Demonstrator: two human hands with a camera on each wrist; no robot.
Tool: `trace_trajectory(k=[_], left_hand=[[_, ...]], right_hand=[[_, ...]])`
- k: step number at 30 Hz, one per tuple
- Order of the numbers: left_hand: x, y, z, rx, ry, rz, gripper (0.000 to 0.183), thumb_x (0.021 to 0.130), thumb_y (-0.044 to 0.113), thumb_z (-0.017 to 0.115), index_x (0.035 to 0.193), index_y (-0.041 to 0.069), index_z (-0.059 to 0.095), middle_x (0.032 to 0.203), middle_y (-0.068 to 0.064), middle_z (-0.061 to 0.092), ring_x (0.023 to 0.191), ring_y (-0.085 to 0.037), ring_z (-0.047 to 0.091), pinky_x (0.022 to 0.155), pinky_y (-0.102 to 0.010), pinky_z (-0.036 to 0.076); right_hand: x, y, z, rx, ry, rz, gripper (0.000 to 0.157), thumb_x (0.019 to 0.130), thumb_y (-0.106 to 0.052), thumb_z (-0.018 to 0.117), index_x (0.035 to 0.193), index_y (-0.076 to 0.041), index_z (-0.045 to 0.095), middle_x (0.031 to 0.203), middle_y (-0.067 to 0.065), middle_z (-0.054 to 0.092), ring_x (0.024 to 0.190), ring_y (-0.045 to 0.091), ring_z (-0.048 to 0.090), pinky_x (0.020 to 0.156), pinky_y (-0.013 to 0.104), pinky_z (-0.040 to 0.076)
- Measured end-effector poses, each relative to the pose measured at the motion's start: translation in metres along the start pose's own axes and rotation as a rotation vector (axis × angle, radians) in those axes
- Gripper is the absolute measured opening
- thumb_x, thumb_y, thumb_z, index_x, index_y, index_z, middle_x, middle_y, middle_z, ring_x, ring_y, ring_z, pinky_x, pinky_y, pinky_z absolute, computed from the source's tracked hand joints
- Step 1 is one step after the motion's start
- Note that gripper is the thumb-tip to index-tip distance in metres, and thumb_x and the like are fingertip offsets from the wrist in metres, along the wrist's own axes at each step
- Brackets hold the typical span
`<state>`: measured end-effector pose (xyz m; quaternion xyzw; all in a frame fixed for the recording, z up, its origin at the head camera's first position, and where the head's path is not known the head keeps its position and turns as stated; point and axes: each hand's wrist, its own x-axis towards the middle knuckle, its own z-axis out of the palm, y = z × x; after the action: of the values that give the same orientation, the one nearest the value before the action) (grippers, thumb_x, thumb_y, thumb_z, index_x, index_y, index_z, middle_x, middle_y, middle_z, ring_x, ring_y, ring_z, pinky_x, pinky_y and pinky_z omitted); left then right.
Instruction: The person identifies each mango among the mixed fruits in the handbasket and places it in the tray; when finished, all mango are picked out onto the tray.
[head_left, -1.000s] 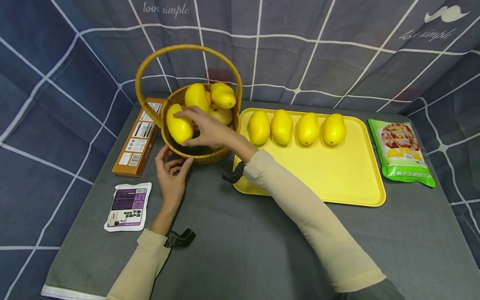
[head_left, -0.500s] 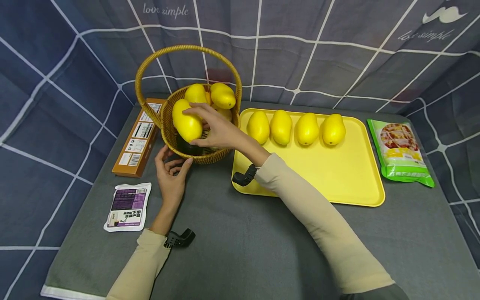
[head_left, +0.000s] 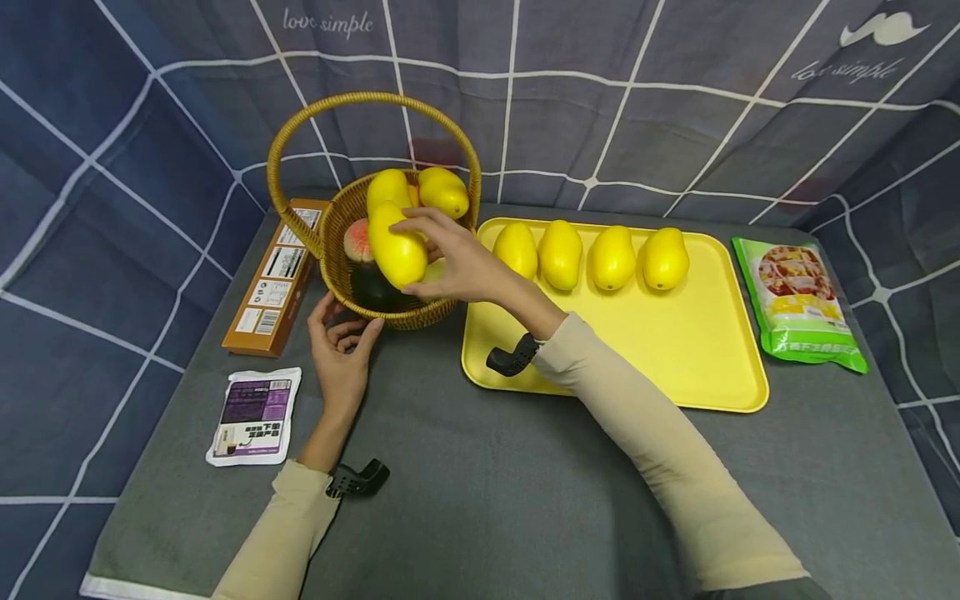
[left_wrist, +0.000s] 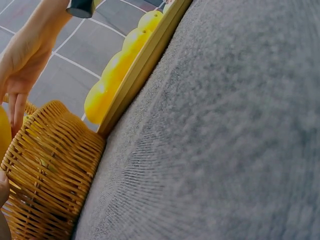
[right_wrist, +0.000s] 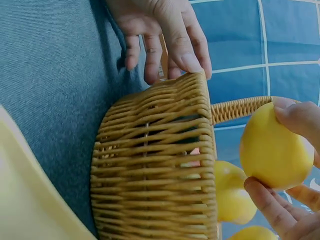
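Observation:
My right hand (head_left: 465,258) pinches a yellow mango (head_left: 397,246) between thumb and fingers, raised over the wicker basket (head_left: 420,315). In the right wrist view this mango (right_wrist: 275,147) is beside the basket's rim, its lower end toward my fingers. My left hand (head_left: 341,358) rests against the near-left outside of the basket, thumb and index fingertip at the rim, the other fingers loosely bent. Inside the basket are another mango (head_left: 444,193), a pinkish peach-like fruit (head_left: 357,242) and a dark green round thing (head_left: 371,287). Part of the contents is hidden by my right hand.
A yellow tray (head_left: 615,358) right of the basket bears a row of several mangoes (head_left: 612,258). An orange-brown box (head_left: 262,300) lies left of the basket, a white and purple pouch (head_left: 255,417) nearer. A green food packet (head_left: 798,300) lies at far right.
My right hand has lifted the mango from the basket's left side and carried it rightward, uncovering the pinkish fruit and dark green thing. My left hand has stayed at the rim.

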<state>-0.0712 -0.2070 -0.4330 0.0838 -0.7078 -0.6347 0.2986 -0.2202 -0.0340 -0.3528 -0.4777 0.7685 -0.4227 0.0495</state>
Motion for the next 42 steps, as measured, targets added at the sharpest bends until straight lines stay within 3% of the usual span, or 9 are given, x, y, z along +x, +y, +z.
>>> trace_trajectory(k=[7, 14, 21, 31, 42], left_hand=[[0.000, -0.002, 0.001, -0.010, -0.007, -0.012, 0.067, 0.087, 0.002, 0.072, 0.144, -0.002, 0.038, 0.129, -0.019, 0.046, 0.102, -0.048, 0.053, 0.074, -0.018, 0.049], [0.001, -0.003, 0.000, -0.026, 0.005, -0.004, 0.066, 0.086, 0.001, 0.072, 0.144, -0.001, 0.038, 0.128, -0.017, 0.046, 0.102, -0.048, 0.053, 0.074, -0.018, 0.049], [0.001, -0.003, -0.001, -0.030, 0.009, -0.008, 0.067, 0.086, 0.001, 0.072, 0.144, 0.000, 0.039, 0.127, -0.015, 0.046, 0.101, -0.043, 0.055, 0.073, -0.018, 0.049], [0.000, -0.002, 0.000, -0.025, 0.009, -0.009, 0.066, 0.086, 0.000, 0.072, 0.144, 0.000, 0.039, 0.127, -0.020, 0.045, 0.100, -0.040, 0.057, 0.073, -0.018, 0.049], [0.001, -0.002, 0.000, -0.017, 0.008, -0.006, 0.067, 0.086, 0.000, 0.072, 0.144, 0.000, 0.039, 0.127, -0.018, 0.046, 0.100, -0.041, 0.056, 0.072, -0.017, 0.049]], right_hand=[[-0.022, 0.002, -0.013, -0.026, 0.021, -0.018, 0.072, 0.078, -0.029, 0.083, 0.139, -0.010, 0.050, 0.151, 0.010, 0.034, 0.117, 0.018, 0.054, 0.089, 0.022, 0.053], [-0.045, 0.006, -0.019, -0.018, 0.029, -0.017, 0.071, 0.077, -0.027, 0.084, 0.138, -0.010, 0.051, 0.149, 0.010, 0.036, 0.117, 0.020, 0.053, 0.090, 0.031, 0.055], [-0.064, 0.006, -0.021, -0.032, 0.060, -0.015, 0.071, 0.074, -0.028, 0.085, 0.135, -0.011, 0.052, 0.148, 0.011, 0.037, 0.121, 0.020, 0.051, 0.087, 0.026, 0.055], [-0.092, 0.010, -0.023, -0.067, 0.139, -0.004, 0.070, 0.070, -0.026, 0.087, 0.131, -0.010, 0.055, 0.143, 0.014, 0.041, 0.091, 0.022, 0.062, 0.081, 0.030, 0.057], [-0.117, 0.012, -0.020, -0.092, 0.196, -0.028, 0.069, 0.069, -0.024, 0.087, 0.129, -0.009, 0.056, 0.142, 0.013, 0.045, 0.107, 0.020, 0.060, 0.079, 0.032, 0.056]])
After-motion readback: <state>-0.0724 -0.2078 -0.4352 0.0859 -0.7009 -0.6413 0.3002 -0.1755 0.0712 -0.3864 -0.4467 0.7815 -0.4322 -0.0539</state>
